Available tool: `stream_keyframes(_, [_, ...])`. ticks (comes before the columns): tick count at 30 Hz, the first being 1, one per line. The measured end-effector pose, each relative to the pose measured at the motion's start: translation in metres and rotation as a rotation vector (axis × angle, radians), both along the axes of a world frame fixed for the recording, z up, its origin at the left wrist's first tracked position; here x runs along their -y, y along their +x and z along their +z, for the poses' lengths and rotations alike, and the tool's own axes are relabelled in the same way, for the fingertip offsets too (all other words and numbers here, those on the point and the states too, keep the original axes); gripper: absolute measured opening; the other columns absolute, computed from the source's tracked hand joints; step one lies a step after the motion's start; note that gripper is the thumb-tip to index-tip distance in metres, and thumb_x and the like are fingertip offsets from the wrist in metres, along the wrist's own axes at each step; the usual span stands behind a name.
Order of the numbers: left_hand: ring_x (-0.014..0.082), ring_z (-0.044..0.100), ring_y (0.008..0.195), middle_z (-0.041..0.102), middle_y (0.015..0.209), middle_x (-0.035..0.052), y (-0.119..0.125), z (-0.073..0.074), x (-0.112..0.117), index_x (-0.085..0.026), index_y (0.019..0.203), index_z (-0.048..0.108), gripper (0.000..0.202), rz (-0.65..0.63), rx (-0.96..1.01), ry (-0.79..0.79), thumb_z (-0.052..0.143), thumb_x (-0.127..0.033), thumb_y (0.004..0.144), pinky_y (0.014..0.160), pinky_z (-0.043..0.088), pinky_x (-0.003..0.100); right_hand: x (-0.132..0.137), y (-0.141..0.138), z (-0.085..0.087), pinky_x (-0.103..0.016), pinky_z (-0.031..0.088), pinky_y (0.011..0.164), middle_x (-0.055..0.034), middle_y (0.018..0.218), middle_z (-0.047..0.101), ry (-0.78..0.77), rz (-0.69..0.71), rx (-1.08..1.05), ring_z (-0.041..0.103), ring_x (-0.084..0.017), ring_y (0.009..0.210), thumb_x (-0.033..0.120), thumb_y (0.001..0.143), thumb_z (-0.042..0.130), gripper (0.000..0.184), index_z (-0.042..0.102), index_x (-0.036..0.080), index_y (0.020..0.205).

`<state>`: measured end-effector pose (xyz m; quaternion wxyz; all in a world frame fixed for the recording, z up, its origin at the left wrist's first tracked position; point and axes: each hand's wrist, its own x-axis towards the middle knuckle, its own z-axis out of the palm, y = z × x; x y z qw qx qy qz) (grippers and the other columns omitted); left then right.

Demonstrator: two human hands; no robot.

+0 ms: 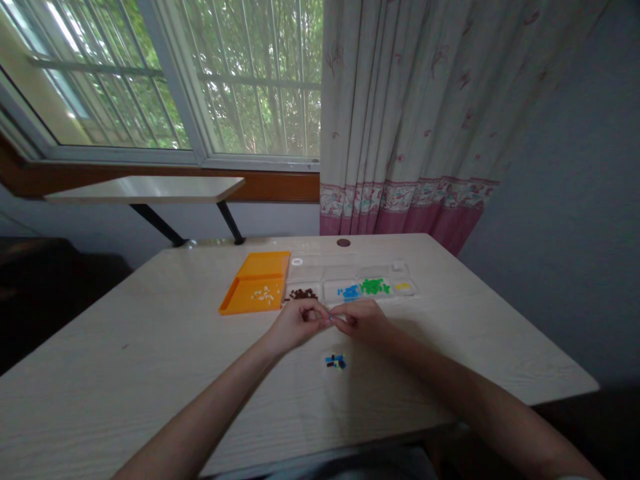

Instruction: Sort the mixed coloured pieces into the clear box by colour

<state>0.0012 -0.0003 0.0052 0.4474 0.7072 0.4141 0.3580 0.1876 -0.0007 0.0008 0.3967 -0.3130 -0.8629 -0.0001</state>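
Note:
My left hand [299, 321] and my right hand [364, 321] meet above the table, fingertips pinched together. Between the tips shows a tiny bluish piece [330, 317], too small to make out fully; both hands seem to grip it. Just below them on the tabletop lies a small cluster of blue, black and yellowish pieces [335, 361], perhaps joined. Beyond my hands, a clear compartment tray [340, 272] holds brown pieces [303, 294], blue pieces [350, 293], green pieces [375, 287] and a few yellow pieces [402, 287].
Left of the clear tray stands an orange tray [261, 265] with white pieces [265, 294] in its near half. A raised shelf [150, 189] is fixed at the back left of the pale table [150, 360]. Behind are a barred window and a curtain [395, 120].

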Motion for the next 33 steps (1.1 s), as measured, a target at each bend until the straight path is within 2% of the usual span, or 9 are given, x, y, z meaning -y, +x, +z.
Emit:
stream_keyframes(3, [0.0038, 0.027, 0.043, 0.036, 0.048, -0.0078, -0.004, 0.004, 0.000, -0.010, 0.073, 0.058, 0.028, -0.002, -0.029, 0.008, 0.065, -0.037, 0.066, 0.040, 0.019, 0.015, -0.004, 0.006, 0.002, -0.019, 0.037, 0.052, 0.0036, 0.046, 0.056, 0.069, -0.037, -0.001, 0.049, -0.007, 0.044, 0.030, 0.079, 0.052, 0.018, 0.068, 0.021, 0.079])
stream_keyframes(4, [0.0039, 0.028, 0.044, 0.037, 0.049, -0.0075, -0.006, 0.006, 0.000, -0.010, 0.073, 0.058, 0.028, -0.055, -0.054, -0.010, 0.065, -0.037, 0.065, 0.040, 0.020, 0.015, -0.006, 0.009, 0.003, -0.019, 0.037, 0.053, 0.0035, 0.046, 0.055, 0.092, -0.066, -0.024, 0.049, -0.007, 0.044, 0.030, 0.079, 0.052, 0.019, 0.068, 0.021, 0.079])
stream_keyframes(7, [0.0053, 0.036, 0.048, 0.044, 0.053, -0.0045, -0.012, 0.011, 0.003, -0.010, 0.071, 0.059, 0.028, -0.347, -0.160, -0.103, 0.065, -0.037, 0.066, 0.044, 0.028, 0.016, -0.012, 0.020, 0.008, -0.020, 0.037, 0.053, 0.0034, 0.044, 0.053, 0.162, -0.175, -0.124, 0.047, -0.008, 0.043, 0.031, 0.079, 0.053, 0.019, 0.068, 0.020, 0.079])
stream_keyframes(9, [0.0066, 0.041, 0.053, 0.048, 0.058, -0.0027, -0.015, 0.012, 0.006, -0.010, 0.072, 0.061, 0.027, -0.487, -0.223, -0.118, 0.065, -0.036, 0.067, 0.048, 0.032, 0.016, -0.016, 0.026, 0.012, -0.020, 0.038, 0.052, 0.0035, 0.042, 0.052, 0.188, -0.229, -0.164, 0.047, -0.008, 0.042, 0.032, 0.078, 0.054, 0.019, 0.069, 0.020, 0.080])
stream_keyframes(14, [0.0078, 0.045, 0.058, 0.054, 0.067, -0.0010, -0.012, 0.009, 0.009, -0.013, 0.079, 0.064, 0.024, -0.583, -0.345, -0.009, 0.066, -0.032, 0.067, 0.052, 0.036, 0.017, -0.018, 0.032, 0.017, -0.020, 0.038, 0.051, 0.0037, 0.041, 0.049, 0.159, -0.259, -0.163, 0.045, -0.008, 0.041, 0.034, 0.078, 0.053, 0.022, 0.069, 0.020, 0.080])
stream_keyframes(21, [0.0076, 0.045, 0.056, 0.057, 0.067, -0.0001, -0.010, 0.006, 0.007, -0.013, 0.081, 0.066, 0.019, -0.602, -0.425, 0.070, 0.063, -0.028, 0.070, 0.053, 0.036, 0.017, -0.023, 0.034, 0.011, -0.020, 0.037, 0.051, 0.0038, 0.041, 0.048, 0.184, -0.247, -0.165, 0.044, -0.008, 0.041, 0.032, 0.078, 0.054, 0.020, 0.069, 0.019, 0.080])
stream_keyframes(26, [0.0073, 0.044, 0.056, 0.056, 0.067, 0.0003, -0.011, 0.006, 0.006, -0.012, 0.080, 0.066, 0.020, -0.613, -0.387, 0.026, 0.060, -0.029, 0.073, 0.052, 0.034, 0.017, -0.030, 0.040, 0.009, -0.020, 0.038, 0.053, 0.0033, 0.042, 0.047, 0.076, -0.302, -0.130, 0.045, -0.008, 0.043, 0.035, 0.080, 0.051, 0.025, 0.070, 0.019, 0.082])
stream_keyframes(29, [0.0076, 0.042, 0.056, 0.054, 0.065, -0.0003, -0.010, 0.006, 0.006, -0.011, 0.080, 0.063, 0.024, -0.539, -0.314, -0.044, 0.058, -0.034, 0.075, 0.052, 0.033, 0.017, -0.036, 0.042, 0.005, -0.020, 0.037, 0.054, 0.0018, 0.046, 0.052, -0.021, -0.367, -0.090, 0.048, -0.009, 0.046, 0.036, 0.080, 0.050, 0.026, 0.069, 0.019, 0.084])
stream_keyframes(33, [0.0073, 0.038, 0.054, 0.049, 0.059, -0.0023, -0.006, 0.006, 0.004, -0.011, 0.079, 0.060, 0.030, -0.374, -0.181, -0.108, 0.055, -0.040, 0.076, 0.049, 0.030, 0.017, -0.042, 0.045, 0.000, -0.020, 0.035, 0.051, 0.0014, 0.053, 0.057, -0.162, -0.447, -0.009, 0.050, -0.010, 0.048, 0.039, 0.079, 0.050, 0.029, 0.067, 0.022, 0.095])
